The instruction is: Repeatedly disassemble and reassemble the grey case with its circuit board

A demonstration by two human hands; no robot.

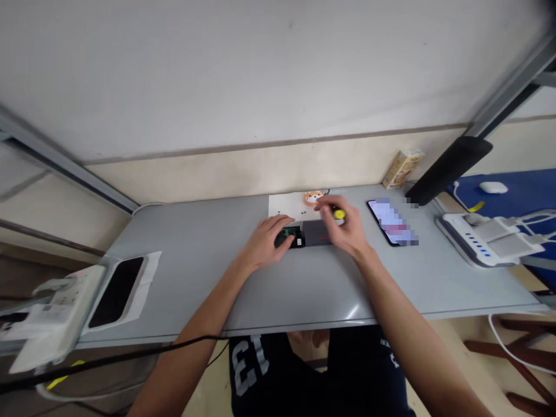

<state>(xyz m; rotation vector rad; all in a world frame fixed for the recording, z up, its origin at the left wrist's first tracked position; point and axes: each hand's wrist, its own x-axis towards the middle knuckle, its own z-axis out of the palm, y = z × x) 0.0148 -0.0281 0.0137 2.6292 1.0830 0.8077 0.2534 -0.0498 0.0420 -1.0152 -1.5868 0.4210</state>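
My left hand is closed around the left end of a flat dark electronic device, its thumb at the near edge and its fingers over the far edge. A green circuit board lies exposed in that part. To its right is the device's dark grey casing. Above the casing's right end, my right hand grips a screwdriver with a black and yellow handle; its tip is hidden. Behind the device lies a sheet of white paper with a few tiny dark screws. An orange animal-face item rests on the paper.
A lit phone lies to the right, near a white charging station with cables. A small carton and a black cylinder stand at the back right. On the left are a dark-screened phone and a power strip.
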